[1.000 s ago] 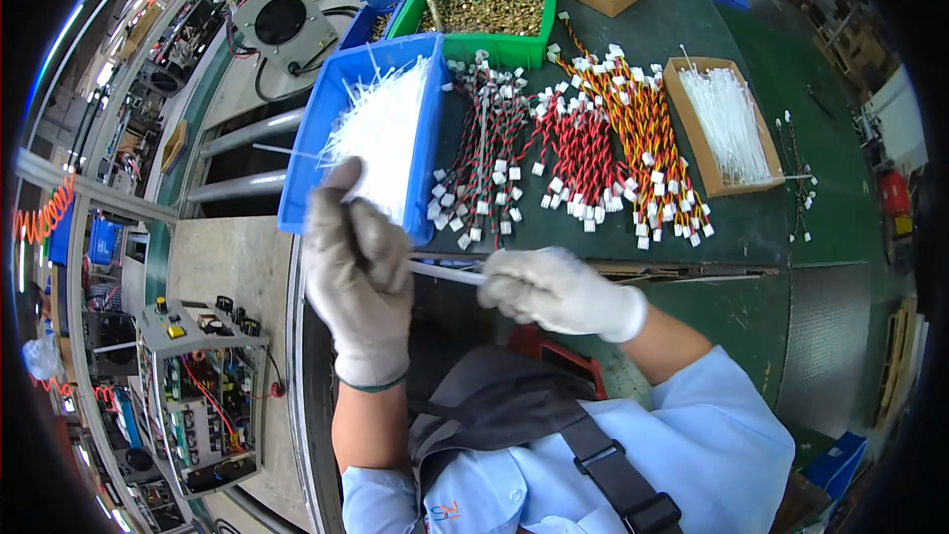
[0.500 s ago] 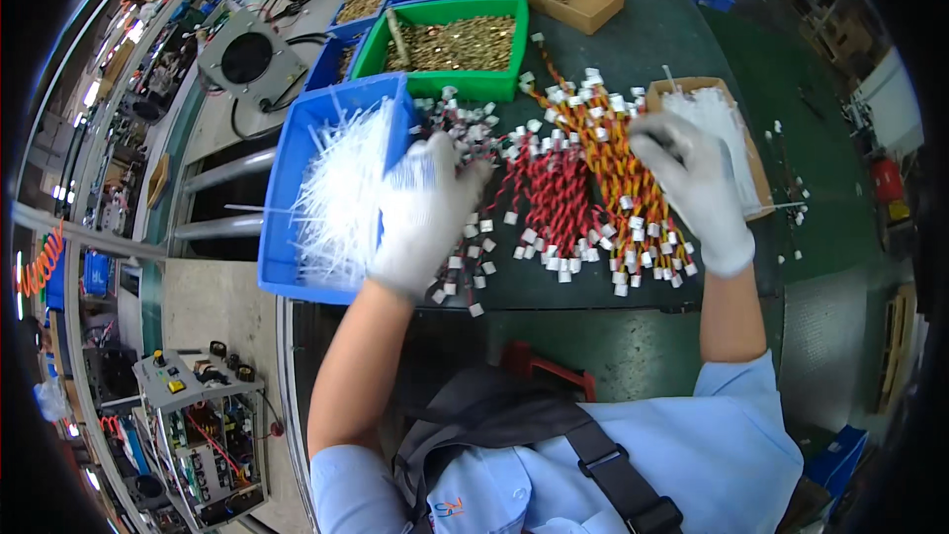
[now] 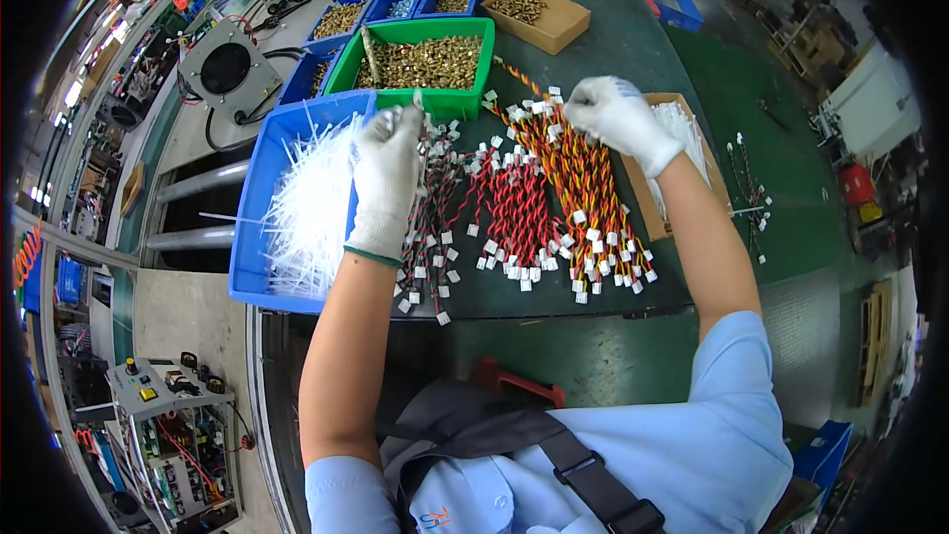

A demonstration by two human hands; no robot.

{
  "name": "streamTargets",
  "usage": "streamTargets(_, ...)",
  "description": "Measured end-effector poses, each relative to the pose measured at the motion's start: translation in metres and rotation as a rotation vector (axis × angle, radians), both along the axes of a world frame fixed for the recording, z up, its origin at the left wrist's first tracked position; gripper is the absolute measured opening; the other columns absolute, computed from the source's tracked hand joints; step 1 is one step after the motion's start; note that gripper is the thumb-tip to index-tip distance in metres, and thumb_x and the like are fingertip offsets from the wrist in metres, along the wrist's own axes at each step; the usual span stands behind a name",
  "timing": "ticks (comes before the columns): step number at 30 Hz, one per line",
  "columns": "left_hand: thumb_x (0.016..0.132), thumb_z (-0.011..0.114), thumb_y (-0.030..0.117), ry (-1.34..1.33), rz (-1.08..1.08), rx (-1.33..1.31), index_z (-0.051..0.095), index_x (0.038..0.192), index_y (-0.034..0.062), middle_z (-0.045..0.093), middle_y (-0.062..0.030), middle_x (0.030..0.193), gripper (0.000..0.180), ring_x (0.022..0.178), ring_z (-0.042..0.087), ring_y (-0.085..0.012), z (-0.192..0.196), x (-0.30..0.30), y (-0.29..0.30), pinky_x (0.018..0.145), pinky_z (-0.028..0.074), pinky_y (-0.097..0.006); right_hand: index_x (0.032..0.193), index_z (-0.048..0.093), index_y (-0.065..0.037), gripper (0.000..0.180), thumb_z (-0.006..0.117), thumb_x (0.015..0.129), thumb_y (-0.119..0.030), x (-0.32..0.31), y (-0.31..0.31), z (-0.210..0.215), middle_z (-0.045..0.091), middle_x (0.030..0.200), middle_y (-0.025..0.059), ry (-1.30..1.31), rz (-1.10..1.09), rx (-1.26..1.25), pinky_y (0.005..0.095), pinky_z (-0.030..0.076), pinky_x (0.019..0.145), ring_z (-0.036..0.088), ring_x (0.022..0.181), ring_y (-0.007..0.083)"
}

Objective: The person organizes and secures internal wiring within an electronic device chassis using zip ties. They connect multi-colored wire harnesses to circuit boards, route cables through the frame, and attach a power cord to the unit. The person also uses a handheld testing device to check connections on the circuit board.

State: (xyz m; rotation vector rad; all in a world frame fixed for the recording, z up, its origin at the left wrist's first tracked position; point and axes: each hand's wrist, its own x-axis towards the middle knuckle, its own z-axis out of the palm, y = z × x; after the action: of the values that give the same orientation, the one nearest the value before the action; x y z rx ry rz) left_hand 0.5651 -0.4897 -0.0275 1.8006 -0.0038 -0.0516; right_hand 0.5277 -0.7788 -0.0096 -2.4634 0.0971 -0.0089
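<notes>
Both gloved hands reach forward, arms extended: left hand [image 3: 388,176] with fingers pinched together, right hand [image 3: 620,117] curled, palm down.

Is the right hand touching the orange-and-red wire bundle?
Touching. The head view shows the gloved right hand resting on the top end of the orange-and-red wire bundle, fingers pressed among its white connectors with no gap visible.

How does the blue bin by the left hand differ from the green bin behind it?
The blue bin holds thin white cable ties; the green bin holds small brass-coloured parts. The blue bin lies nearer the person at the table's left edge, the green bin farther back. The left hand reaches beside the blue bin, not the green. Both are open plastic trays.
</notes>
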Motion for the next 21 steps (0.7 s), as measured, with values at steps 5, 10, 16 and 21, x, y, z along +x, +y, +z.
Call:
streamTargets(5, 0.097, 0.057, 0.027, -0.135, -0.062, 0.408, 0.065, 0.089, 0.0064, 0.055, 0.0019, 0.065, 0.024, 0.052, 0.041, -0.0032, -0.013, 0.012, 0.015, 0.047, 0.033, -0.022, 0.088, 0.068, -0.001, 0.026, 0.064, 0.082, -0.026, -0.004, -0.003, 0.027, 0.067, 0.068, 0.011, -0.359, -0.091, -0.05, 0.0327, 0.05, 0.058, 0.065, 0.058, 0.0167)
streamTargets(10, 0.098, 0.057, 0.027, -0.207, 0.056, -0.299, 0.065, 0.102, 0.0081, 0.051, 0.0056, 0.063, 0.021, 0.051, 0.038, -0.001, 0.061, -0.048, 0.013, 0.046, 0.028, -0.019, 0.094, 0.065, -0.003, 0.024, 0.067, 0.089, -0.026, -0.005, 0.015, 0.044, 0.061, 0.068, 0.0005, -0.685, -0.145, 0.403, 0.0248, 0.044, 0.054, 0.055, 0.058, 0.0061)
streamTargets(16, 0.094, 0.061, 0.019, -0.363, -0.149, -0.28, 0.062, 0.121, 0.005, 0.055, 0.0052, 0.067, 0.03, 0.054, 0.045, -0.0017, 0.102, -0.141, 0.043, 0.047, 0.036, -0.02, 0.09, 0.066, -0.002, 0.026, 0.069, 0.091, -0.029, -0.078, 0.136, 0.108, 0.057, 0.067, -0.0032, -0.506, 0.232, 0.841, 0.0181, 0.037, 0.048, 0.049, 0.052, 0.0013)
streamTargets(21, 0.092, 0.065, 0.019, -0.053, -0.141, -0.318, 0.066, 0.1, 0.001, 0.056, 0.0044, 0.07, 0.02, 0.058, 0.048, -0.0019, 0.098, -0.221, 0.13, 0.052, 0.039, -0.019, 0.089, 0.065, -0.001, 0.027, 0.068, 0.093, -0.028, -0.107, 0.249, 0.105, 0.057, 0.064, -0.0019, -0.158, 0.513, 1.205, 0.0188, 0.036, 0.044, 0.048, 0.048, 0.0025)
